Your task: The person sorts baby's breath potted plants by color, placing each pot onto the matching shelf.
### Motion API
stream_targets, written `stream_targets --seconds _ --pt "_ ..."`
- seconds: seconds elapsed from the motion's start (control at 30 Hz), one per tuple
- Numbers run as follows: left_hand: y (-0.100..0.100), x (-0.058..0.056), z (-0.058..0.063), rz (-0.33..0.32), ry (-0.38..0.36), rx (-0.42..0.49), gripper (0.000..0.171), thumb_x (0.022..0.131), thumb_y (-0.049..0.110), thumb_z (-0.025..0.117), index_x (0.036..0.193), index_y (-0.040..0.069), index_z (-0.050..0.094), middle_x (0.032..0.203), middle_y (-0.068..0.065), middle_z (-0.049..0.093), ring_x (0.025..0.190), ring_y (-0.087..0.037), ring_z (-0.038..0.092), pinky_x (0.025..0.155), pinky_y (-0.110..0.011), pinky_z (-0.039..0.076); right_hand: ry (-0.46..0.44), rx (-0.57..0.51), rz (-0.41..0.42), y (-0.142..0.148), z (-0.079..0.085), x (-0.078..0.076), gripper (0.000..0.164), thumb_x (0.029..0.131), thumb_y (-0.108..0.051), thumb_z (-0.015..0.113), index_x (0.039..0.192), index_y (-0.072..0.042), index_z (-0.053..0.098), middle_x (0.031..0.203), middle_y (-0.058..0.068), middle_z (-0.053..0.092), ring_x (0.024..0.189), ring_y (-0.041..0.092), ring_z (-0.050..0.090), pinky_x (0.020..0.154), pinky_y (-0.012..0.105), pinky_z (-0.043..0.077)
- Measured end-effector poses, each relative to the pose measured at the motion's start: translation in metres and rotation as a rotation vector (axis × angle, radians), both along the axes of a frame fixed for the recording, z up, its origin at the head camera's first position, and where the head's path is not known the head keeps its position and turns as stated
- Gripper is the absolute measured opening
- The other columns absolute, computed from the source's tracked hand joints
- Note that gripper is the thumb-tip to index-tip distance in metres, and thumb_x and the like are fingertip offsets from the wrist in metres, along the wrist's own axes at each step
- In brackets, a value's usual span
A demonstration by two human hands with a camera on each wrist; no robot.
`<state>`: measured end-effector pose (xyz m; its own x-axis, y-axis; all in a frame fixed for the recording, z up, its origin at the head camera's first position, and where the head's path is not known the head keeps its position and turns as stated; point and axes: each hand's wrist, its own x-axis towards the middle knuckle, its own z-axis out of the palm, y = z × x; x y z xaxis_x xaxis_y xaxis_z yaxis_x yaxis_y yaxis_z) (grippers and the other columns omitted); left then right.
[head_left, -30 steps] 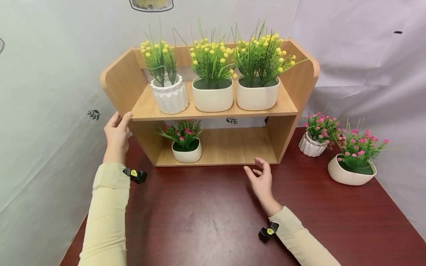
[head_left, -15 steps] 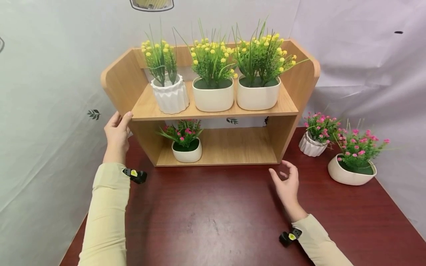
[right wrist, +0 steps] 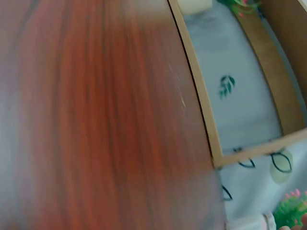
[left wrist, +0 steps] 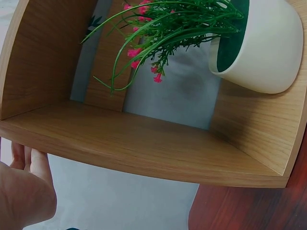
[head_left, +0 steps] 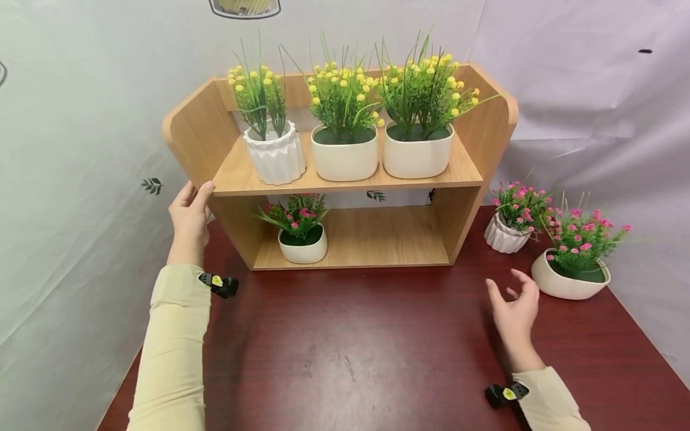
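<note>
My left hand (head_left: 190, 218) touches the left side panel of the wooden shelf (head_left: 345, 187), thumb at its front edge. In the left wrist view, the fingers (left wrist: 40, 165) of this hand lie along the panel's outer face. Over the table on the right, my right hand (head_left: 516, 311) holds nothing, its thumb and fingers spread in a loose curve. Just beyond it stands an oval white pot of pink flowers (head_left: 571, 281). A ribbed white pot of pink flowers (head_left: 505, 236) is behind that, beside the shelf. In the right wrist view only fingertips (right wrist: 304, 221) show at the corner.
On the upper shelf stand a ribbed pot (head_left: 276, 157) and two oval pots (head_left: 345, 157) (head_left: 418, 154), all with yellow flowers. A small pot of pink flowers (head_left: 303, 245) sits at the lower shelf's left. Dark red table (head_left: 345, 335) lies in front; pale sheeting (head_left: 593, 120) hangs behind.
My right hand has moved steadily right, from in front of the lower shelf to near the oval pot of pink flowers. The left hand and all pots have stayed put.
</note>
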<state>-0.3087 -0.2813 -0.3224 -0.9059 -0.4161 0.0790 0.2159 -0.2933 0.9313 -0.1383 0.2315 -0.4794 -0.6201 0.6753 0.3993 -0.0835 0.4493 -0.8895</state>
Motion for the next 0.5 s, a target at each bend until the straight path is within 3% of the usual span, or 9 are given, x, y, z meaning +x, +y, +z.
stream_targets --seconds 0.13,0.23,0.5 --pt "0.0 0.001 0.001 0.004 -0.007 -0.035 0.045 0.083 0.014 0.073 0.126 0.019 0.063 0.137 -0.006 0.054 0.124 -0.02 0.052 0.111 -0.036 0.033 -0.05 0.003 -0.066 0.016 0.007 0.005 0.05 0.08 -0.007 0.071 0.123 0.007 0.051 0.106 -0.013 0.044 0.091 -0.014 0.036 0.078 0.009 0.036" --pt "0.0 0.002 0.002 0.004 -0.006 -0.029 0.044 0.083 0.014 0.073 0.126 0.019 0.063 0.136 -0.006 0.054 0.123 -0.02 0.052 0.111 -0.036 0.033 -0.039 0.001 -0.117 0.027 0.009 0.008 0.052 0.08 -0.01 0.071 0.124 0.007 0.05 0.101 -0.025 0.037 0.087 -0.013 0.037 0.078 0.009 0.034" --pt "0.0 0.002 0.002 0.0 -0.019 -0.039 0.046 0.083 0.016 0.074 0.127 0.019 0.062 0.137 -0.005 0.054 0.123 -0.019 0.052 0.111 -0.035 0.033 -0.025 0.01 -0.225 0.053 0.004 0.017 0.053 0.079 -0.01 0.069 0.125 0.003 0.046 0.102 -0.024 0.032 0.091 -0.011 0.032 0.08 0.012 0.031"
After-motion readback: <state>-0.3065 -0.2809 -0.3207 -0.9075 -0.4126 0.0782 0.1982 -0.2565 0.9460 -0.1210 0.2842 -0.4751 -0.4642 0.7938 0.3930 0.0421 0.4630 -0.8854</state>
